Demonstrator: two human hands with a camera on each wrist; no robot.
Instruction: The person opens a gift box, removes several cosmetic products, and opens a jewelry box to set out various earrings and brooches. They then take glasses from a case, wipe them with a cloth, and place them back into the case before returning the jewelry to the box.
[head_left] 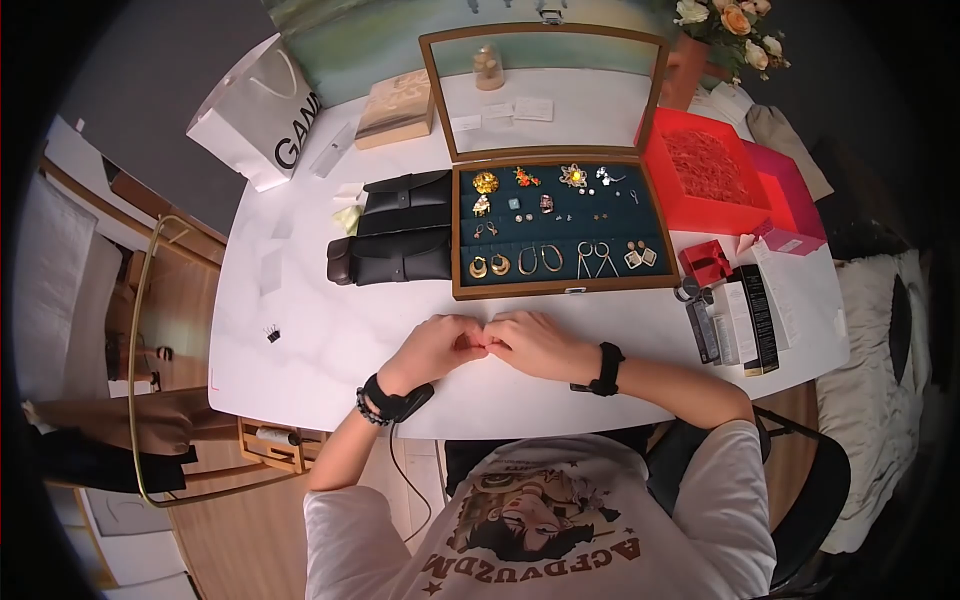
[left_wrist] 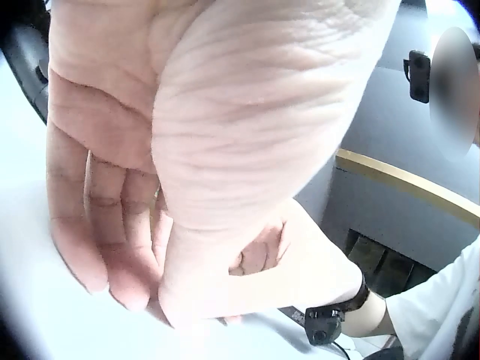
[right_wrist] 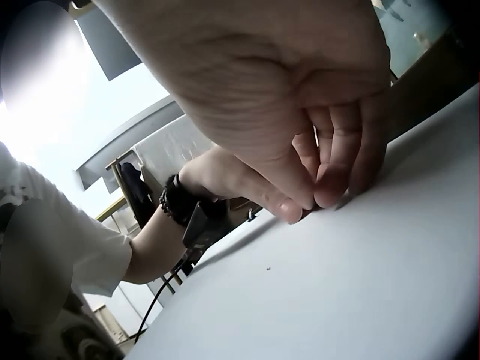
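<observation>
Near the front middle of the white table [head_left: 330,370], the left hand [head_left: 437,350] and right hand [head_left: 540,345] meet at their fingertips. Bent fingers and thumbs come together in the left wrist view, around the left hand [left_wrist: 157,187]. The right hand [right_wrist: 307,120] has its thumb against its fingertips in the right wrist view; whether a small thing lies between them cannot be told. Just beyond both hands stands a wooden jewelry case [head_left: 560,291], its glass lid raised, with several earrings and brooches on dark green lining. A tiny speck [right_wrist: 268,268] lies on the tabletop.
Black pouches [head_left: 400,257] lie left of the case. Farther left are a paper bag [head_left: 255,110], a book-like box [head_left: 395,110] and a black clip [head_left: 272,334]. On the right are a red box [head_left: 700,170], a small red box [head_left: 706,262] and a black carton [head_left: 758,320].
</observation>
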